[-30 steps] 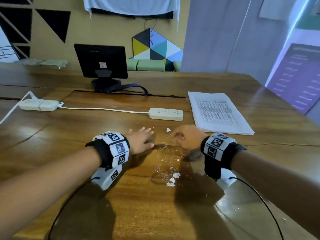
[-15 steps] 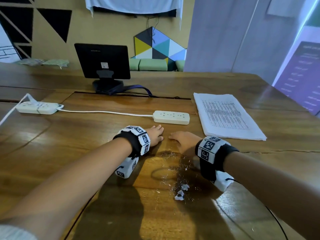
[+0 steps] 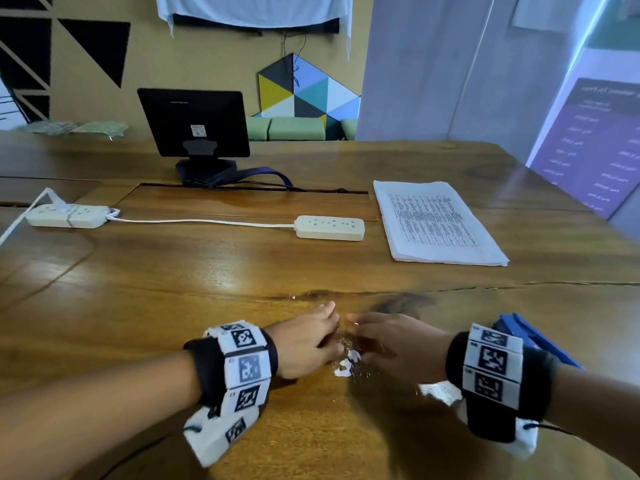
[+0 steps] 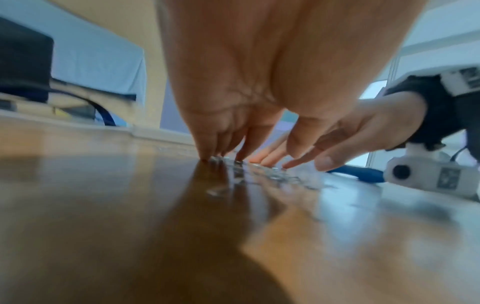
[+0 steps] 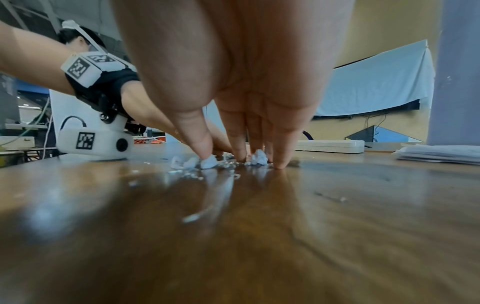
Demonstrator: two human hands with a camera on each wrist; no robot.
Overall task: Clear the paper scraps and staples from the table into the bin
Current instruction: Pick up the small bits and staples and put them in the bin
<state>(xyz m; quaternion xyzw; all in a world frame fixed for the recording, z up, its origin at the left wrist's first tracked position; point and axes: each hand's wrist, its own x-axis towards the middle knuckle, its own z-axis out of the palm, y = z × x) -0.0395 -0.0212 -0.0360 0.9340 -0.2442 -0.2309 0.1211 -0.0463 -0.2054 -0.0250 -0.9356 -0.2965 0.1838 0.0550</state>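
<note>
Head view: I see both hands low on the wooden table (image 3: 173, 282), facing each other across a small litter of debris.
Left hand: my left hand (image 3: 304, 344) lies with fingers straight, tips down on the wood, holding nothing; the left wrist view shows its fingertips (image 4: 205, 158) touching the surface right at the staples (image 4: 270, 174).
Right hand: my right hand (image 3: 391, 344) is likewise flat-fingered and extended, gripping nothing; in the right wrist view its fingertips (image 5: 207, 152) press the table among the paper scraps (image 5: 207, 162).
Debris: white paper scraps (image 3: 346, 365) and glinting staples (image 3: 360, 374) sit in a loose cluster between the two hands; a few stray staples lie nearer me, and one tiny white fleck (image 3: 293, 297) lies just beyond the left fingers.
Bin: I cannot see one in any view; a blue object (image 3: 530, 337) pokes out behind the right wrist, but I can't tell what it is.
Step in hand: I judge this is the raking stage, herding the bits into one pile between the palms.
Next move: I'd close the two hands together, keeping fingertips firmly down so thin staples don't slip under, then scoop or slide the heap toward the table edge.
Bystanders: a power strip (image 3: 329, 227) and a stack of printed sheets (image 3: 436, 223) lie well apart from the work.
</note>
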